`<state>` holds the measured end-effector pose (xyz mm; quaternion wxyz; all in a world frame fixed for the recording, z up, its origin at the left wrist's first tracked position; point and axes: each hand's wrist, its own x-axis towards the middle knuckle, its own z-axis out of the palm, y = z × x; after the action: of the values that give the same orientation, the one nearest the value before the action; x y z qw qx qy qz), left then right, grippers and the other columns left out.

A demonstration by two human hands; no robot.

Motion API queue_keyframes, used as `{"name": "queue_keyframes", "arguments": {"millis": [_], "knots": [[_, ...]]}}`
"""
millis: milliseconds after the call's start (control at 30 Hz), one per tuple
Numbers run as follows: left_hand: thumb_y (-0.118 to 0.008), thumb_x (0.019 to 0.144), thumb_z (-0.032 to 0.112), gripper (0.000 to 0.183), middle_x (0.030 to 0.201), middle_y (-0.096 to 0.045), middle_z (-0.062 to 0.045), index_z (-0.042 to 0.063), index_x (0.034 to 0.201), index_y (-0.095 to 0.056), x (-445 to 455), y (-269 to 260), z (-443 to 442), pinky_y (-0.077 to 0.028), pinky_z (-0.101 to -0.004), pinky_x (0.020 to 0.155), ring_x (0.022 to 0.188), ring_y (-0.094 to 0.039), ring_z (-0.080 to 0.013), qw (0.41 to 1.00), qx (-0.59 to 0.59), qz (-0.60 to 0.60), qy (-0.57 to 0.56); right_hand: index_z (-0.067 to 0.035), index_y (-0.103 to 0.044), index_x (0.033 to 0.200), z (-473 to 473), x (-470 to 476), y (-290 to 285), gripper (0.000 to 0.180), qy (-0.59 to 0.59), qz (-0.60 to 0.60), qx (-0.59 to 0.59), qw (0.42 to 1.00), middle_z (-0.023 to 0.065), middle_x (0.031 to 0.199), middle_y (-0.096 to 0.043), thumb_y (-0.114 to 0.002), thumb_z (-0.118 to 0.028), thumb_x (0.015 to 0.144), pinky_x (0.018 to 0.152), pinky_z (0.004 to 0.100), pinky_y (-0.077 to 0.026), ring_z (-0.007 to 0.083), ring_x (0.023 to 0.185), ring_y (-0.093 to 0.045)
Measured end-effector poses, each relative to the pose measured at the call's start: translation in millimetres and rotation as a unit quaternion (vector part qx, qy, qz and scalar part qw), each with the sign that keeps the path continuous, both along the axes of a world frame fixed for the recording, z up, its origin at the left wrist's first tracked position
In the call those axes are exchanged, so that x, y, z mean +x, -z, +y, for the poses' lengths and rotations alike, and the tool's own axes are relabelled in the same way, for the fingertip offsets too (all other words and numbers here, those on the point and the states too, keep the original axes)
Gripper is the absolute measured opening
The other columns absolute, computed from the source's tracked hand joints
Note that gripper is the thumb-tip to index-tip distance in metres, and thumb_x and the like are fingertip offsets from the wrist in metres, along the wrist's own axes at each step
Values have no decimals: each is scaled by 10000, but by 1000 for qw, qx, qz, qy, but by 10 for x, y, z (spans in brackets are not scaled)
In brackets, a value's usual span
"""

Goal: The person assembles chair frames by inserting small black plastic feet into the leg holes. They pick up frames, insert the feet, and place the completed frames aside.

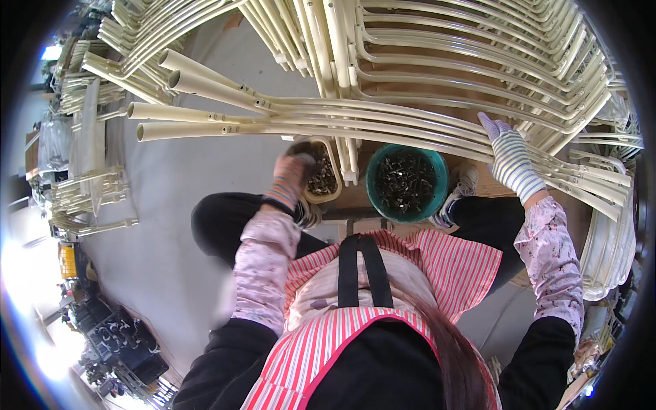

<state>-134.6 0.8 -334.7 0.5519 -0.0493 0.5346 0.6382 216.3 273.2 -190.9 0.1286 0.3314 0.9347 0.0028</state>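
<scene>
Cream-painted metal tube frames (pixel 389 120) lie side by side across the space before me, with wider open tube ends at the left. My right hand (pixel 512 159), in a striped knit glove, is closed around these tubes near their right part. My left hand (pixel 289 177), in an orange and grey striped glove, is over a cream plastic tub (pixel 338 189) of small metal hardware. Its fingers are blurred, so whether they hold a piece is unclear. To the right of the tub stands a round green basin (pixel 370 184) with small dark fasteners inside.
Rows of bent cream tubes (pixel 461 66) are stacked ahead and to the right. More tube frames (pixel 138 51) stand at the far left. Upright tubes (pixel 328 51) rise behind the hardware containers. Plastic-wrapped frames (pixel 607 251) stand on the right. Grey floor (pixel 169 246) shows at left.
</scene>
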Motion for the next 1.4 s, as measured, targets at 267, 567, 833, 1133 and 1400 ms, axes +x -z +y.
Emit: {"name": "queue_keyframes", "arguments": {"millis": [267, 567, 833, 1133, 1400], "knots": [[-614, 769, 98, 419, 1214, -559, -169, 180, 1179, -575, 220, 1260, 44, -481, -422, 900, 1102, -561, -332, 691, -374, 522, 331, -57, -355, 1372, -145, -537, 91, 859, -75, 98, -15, 992, 202, 1160, -552, -751, -244, 633, 898, 451, -429, 373, 1032, -550], [-505, 869, 293, 325, 1044, -662, -145, 97, 1088, -643, 51, 1829, 142, -494, -419, 838, 999, -621, -322, 615, -392, 598, 333, -70, -397, 1341, -219, -510, 60, 877, -71, 111, -22, 991, 159, 1132, -544, -771, -218, 562, 865, 466, -417, 350, 982, -539], [-540, 842, 249, 285, 998, -671, -152, 75, 1031, -661, -168, 1900, -19, -503, -411, 811, 962, -631, -327, 521, -244, 740, 348, -66, -418, 1328, -267, -462, 112, 830, -80, 140, -21, 987, 165, 1107, -558, -749, -195, 578, 859, 460, -424, 353, 964, -545], [-799, 683, 272, 328, 811, -695, -118, 38, 856, -647, -181, 565, -163, -516, -339, 724, 750, -654, -251, 704, -338, 544, 306, -52, -395, 1336, -329, -521, -37, 876, -45, 72, -28, 996, 180, 1171, -530, -792, -259, 583, 927, 432, -417, 342, 1059, -531], [-769, 746, 68, 190, 772, -668, -87, -3, 853, -629, 475, -1174, -325, -543, -288, 657, 679, -641, -165, 917, -113, 365, 116, -60, -463, 1291, -963, -828, -306, 707, -186, 467, -190, 844, 169, 1190, -517, -745, -249, 670, 995, 450, -376, 346, 1121, -484]]}}
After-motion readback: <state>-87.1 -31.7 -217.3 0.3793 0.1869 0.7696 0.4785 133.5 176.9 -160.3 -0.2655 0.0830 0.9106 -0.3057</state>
